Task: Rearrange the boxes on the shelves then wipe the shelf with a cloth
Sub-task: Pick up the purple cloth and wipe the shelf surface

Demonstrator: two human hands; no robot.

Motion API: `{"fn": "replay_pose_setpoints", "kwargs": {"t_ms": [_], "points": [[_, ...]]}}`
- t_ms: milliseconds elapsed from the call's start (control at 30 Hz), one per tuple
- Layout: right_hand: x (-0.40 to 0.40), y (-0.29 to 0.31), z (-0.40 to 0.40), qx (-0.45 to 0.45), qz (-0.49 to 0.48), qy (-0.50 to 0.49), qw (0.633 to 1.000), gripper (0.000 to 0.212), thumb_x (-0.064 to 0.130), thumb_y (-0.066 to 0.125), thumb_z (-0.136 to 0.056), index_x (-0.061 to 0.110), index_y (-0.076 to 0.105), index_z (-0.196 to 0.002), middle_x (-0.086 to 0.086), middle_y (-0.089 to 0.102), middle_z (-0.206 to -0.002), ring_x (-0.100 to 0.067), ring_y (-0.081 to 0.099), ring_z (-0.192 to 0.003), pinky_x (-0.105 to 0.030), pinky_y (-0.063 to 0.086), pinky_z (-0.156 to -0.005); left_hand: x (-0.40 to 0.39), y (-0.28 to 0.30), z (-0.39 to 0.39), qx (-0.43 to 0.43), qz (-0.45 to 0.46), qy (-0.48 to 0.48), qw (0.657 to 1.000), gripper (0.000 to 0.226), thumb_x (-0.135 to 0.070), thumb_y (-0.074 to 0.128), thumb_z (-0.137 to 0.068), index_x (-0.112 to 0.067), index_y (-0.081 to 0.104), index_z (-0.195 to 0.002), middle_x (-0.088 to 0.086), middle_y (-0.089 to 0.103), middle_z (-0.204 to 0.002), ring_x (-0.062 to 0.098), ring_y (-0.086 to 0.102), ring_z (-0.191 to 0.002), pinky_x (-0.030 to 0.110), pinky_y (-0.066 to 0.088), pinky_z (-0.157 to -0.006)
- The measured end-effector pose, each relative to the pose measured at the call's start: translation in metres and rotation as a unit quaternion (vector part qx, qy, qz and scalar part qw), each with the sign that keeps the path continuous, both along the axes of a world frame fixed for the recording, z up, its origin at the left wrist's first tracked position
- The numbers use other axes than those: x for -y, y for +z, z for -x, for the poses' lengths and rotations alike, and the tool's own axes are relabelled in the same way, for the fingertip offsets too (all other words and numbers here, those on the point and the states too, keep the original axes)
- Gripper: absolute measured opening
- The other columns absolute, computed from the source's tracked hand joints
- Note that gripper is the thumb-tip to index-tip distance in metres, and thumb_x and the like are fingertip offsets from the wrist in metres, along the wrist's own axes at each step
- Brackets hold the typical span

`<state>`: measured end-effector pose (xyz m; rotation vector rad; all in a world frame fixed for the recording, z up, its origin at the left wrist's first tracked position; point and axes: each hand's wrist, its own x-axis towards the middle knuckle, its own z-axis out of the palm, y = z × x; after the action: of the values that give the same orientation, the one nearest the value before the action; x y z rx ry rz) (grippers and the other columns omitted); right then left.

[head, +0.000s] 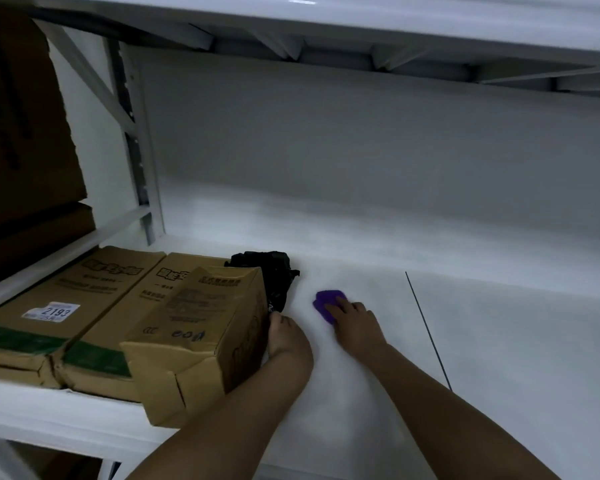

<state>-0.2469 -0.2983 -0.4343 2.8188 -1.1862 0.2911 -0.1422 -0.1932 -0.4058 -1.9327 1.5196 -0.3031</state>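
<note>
Right hand (354, 323) presses purple cloth (326, 303) on shelf (499, 323); left hand (284, 336) touches box (201, 334).

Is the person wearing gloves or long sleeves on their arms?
No. The left hand and the right hand are both bare, with no gloves. Both forearms are bare too, with no sleeves showing anywhere in the picture. I can see no watch, bracelet or rings on the wrists or fingers. The picture is a bit dim, so tiny things could be missed.
</note>
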Motion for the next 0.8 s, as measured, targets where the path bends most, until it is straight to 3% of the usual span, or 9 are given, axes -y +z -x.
{"fn": "replay_pose_setpoints", "kwargs": {"t_ms": [67, 133, 267, 367, 433, 533, 633, 700, 800], "points": [[0.0, 0.005, -0.019, -0.009, -0.048, -0.063, 0.997, 0.055, 0.009, 0.04, -0.096, 0.018, 0.031, -0.149, -0.01, 0.027, -0.155, -0.035, 0.037, -0.133, -0.042, 0.037, -0.101, -0.003, -0.002, -0.004, 0.055, -0.014, -0.011, 0.998, 0.048, -0.031, 0.048, -0.096, -0.01, 0.042, -0.139, 0.012, 0.047, -0.134, 0.027, 0.039, -0.126, 0.041, 0.018, -0.109], [0.0, 0.006, -0.039, -0.028, -0.073, -0.067, 0.995, 0.055, 0.015, 0.032, -0.1, 0.023, 0.016, -0.153, -0.004, 0.011, -0.16, -0.03, 0.018, -0.143, -0.041, 0.027, -0.109, -0.004, -0.004, -0.008, 0.089, -0.029, -0.032, 0.995, 0.044, -0.032, 0.048, -0.096, -0.012, 0.046, -0.135, 0.011, 0.049, -0.129, 0.025, 0.04, -0.122, 0.038, 0.021, -0.106], [0.0, -0.001, -0.06, -0.023, -0.054, 0.042, 0.997, 0.049, 0.014, 0.039, -0.094, 0.017, 0.042, -0.143, -0.008, 0.036, -0.151, -0.039, 0.039, -0.132, -0.045, 0.04, -0.096, -0.006, -0.004, -0.011, 0.111, -0.04, -0.076, 0.99, 0.037, -0.029, 0.045, -0.097, -0.015, 0.048, -0.132, 0.007, 0.051, -0.126, 0.023, 0.039, -0.122, 0.035, 0.022, -0.105], [0.011, -0.004, -0.044, -0.016, -0.072, 0.118, 0.99, 0.047, 0.006, 0.055, -0.07, 0.014, 0.07, -0.114, -0.012, 0.067, -0.117, -0.043, 0.067, -0.089, -0.048, 0.057, -0.061, -0.008, -0.004, -0.011, 0.138, -0.046, -0.093, 0.985, 0.044, -0.03, 0.048, -0.096, -0.011, 0.044, -0.136, 0.01, 0.048, -0.132, 0.027, 0.036, -0.126, 0.038, 0.02, -0.107], [0.028, -0.012, -0.03, -0.015, -0.06, 0.121, 0.991, 0.05, 0.002, 0.064, -0.062, 0.015, 0.072, -0.109, -0.01, 0.071, -0.11, -0.036, 0.07, -0.08, -0.041, 0.058, -0.054, -0.009, -0.003, -0.012, 0.146, -0.048, -0.101, 0.983, 0.049, -0.031, 0.049, -0.096, -0.01, 0.04, -0.14, 0.011, 0.045, -0.137, 0.029, 0.033, -0.129, 0.039, 0.017, -0.11], [0.026, 0.0, -0.034, -0.001, -0.015, 0.065, 0.998, 0.048, 0.007, 0.048, -0.083, 0.014, 0.06, -0.129, -0.013, 0.057, -0.133, -0.04, 0.062, -0.105, -0.044, 0.054, -0.073, -0.013, 0.001, -0.012, 0.126, -0.029, -0.118, 0.985, 0.054, -0.029, 0.048, -0.097, -0.006, 0.032, -0.144, 0.014, 0.037, -0.144, 0.032, 0.027, -0.135, 0.04, 0.014, -0.113], [0.024, 0.004, -0.058, -0.047, -0.07, -0.05, 0.995, 0.057, 0.015, 0.033, -0.099, 0.019, 0.015, -0.153, -0.005, 0.012, -0.16, -0.029, 0.017, -0.144, -0.04, 0.03, -0.108, -0.015, 0.002, -0.012, 0.107, -0.005, -0.128, 0.986, 0.055, -0.026, 0.047, -0.098, -0.004, 0.028, -0.145, 0.016, 0.033, -0.147, 0.033, 0.024, -0.137, 0.042, 0.014, -0.115], [0.023, 0.008, -0.076, -0.044, -0.08, -0.072, 0.993, 0.059, 0.015, 0.036, -0.098, 0.019, 0.014, -0.153, -0.004, 0.012, -0.159, -0.027, 0.012, -0.145, -0.039, 0.028, -0.108, -0.013, -0.003, -0.016, 0.09, 0.019, -0.112, 0.989, 0.058, -0.027, 0.045, -0.098, -0.007, 0.023, -0.148, 0.015, 0.028, -0.149, 0.032, 0.021, -0.139, 0.043, 0.014, -0.116], [0.016, 0.003, -0.089, -0.042, -0.058, -0.031, 0.997, 0.05, 0.013, 0.041, -0.095, 0.015, 0.035, -0.145, -0.006, 0.031, -0.152, -0.028, 0.027, -0.139, -0.038, 0.037, -0.098, -0.01, -0.009, -0.017, 0.128, -0.005, -0.102, 0.987, 0.058, -0.034, 0.045, -0.097, -0.01, 0.028, -0.148, 0.014, 0.029, -0.15, 0.032, 0.017, -0.141, 0.045, 0.011, -0.115]]}}
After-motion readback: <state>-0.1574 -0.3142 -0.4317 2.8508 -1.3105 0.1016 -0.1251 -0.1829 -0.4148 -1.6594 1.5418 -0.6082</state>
